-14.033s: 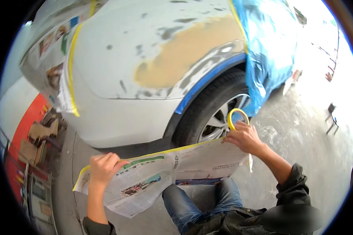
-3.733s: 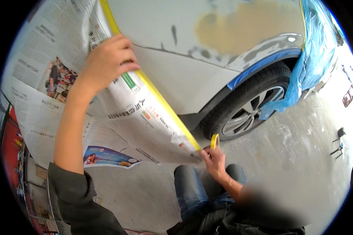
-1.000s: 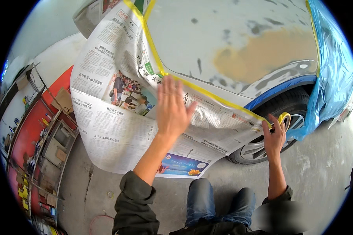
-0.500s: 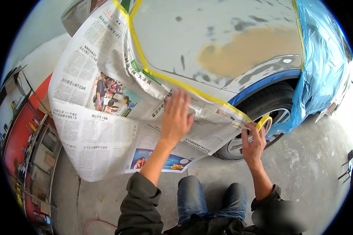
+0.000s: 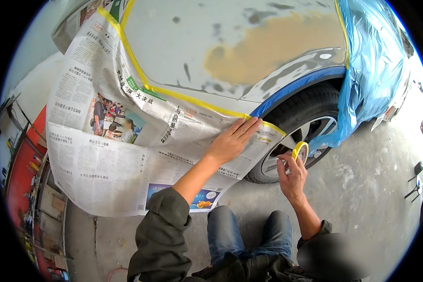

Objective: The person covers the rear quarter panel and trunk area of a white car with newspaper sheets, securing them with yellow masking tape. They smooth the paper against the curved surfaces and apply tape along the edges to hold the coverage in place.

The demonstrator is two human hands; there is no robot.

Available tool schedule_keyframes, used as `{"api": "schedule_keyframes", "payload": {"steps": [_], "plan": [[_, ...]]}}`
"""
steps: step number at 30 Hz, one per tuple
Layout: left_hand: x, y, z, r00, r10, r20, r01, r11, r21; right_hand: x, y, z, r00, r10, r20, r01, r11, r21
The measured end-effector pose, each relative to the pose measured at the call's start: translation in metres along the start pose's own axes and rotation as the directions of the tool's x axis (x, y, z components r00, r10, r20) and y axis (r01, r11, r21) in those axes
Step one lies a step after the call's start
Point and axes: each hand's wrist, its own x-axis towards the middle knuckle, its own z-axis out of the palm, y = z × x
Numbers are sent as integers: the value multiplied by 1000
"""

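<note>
A large newspaper sheet point(image 5: 122, 174) hangs over the lower left of a grey car body panel point(image 5: 167, 51). Yellow masking tape point(image 5: 188, 97) runs along its upper edge. My left hand point(image 5: 231, 143) lies flat on the paper, its fingertips at the taped edge near the wheel arch, fingers stretched out. In front of the wheel point(image 5: 315, 110), my right hand point(image 5: 292, 176) grips a roll of yellow masking tape point(image 5: 296, 149) between thumb and fingers. Whether a strand still joins the roll to the strip, I cannot tell. Blue tape point(image 5: 298, 86) lines the wheel arch.
Blue plastic sheeting point(image 5: 373, 70) drapes the car at the right and hangs beside the wheel. A tan patch point(image 5: 256, 47) marks the panel. Shelving point(image 5: 49, 202) with various items stands at the left, and a small dark stand point(image 5: 412, 185) is on the concrete floor at the right.
My left hand has slid right and upward along the paper to the taped edge. My right hand has drawn the tape roll down, away from the strip's end. The view has shifted slightly.
</note>
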Motion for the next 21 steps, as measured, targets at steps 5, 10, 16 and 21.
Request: {"api": "schedule_keyframes", "payload": {"steps": [5, 10, 16, 21], "plan": [[20, 16, 2, 986, 88, 142, -35, 940, -340, 0, -7, -6, 984, 132, 117, -155, 962, 223], [26, 33, -68, 684, -425, 593, 590, -156, -792, 6, -6, -18, 961, 45, 274, -158, 899, 408], [-7, 41, -82, 679, -468, 565, 562, -164, -811, 6, -33, 5, 926, -109, 362, -39, 925, 378], [-45, 36, -71, 680, -656, 326, 558, 175, -811, 8, -25, 21, 967, -26, 255, -47, 959, 279]]}}
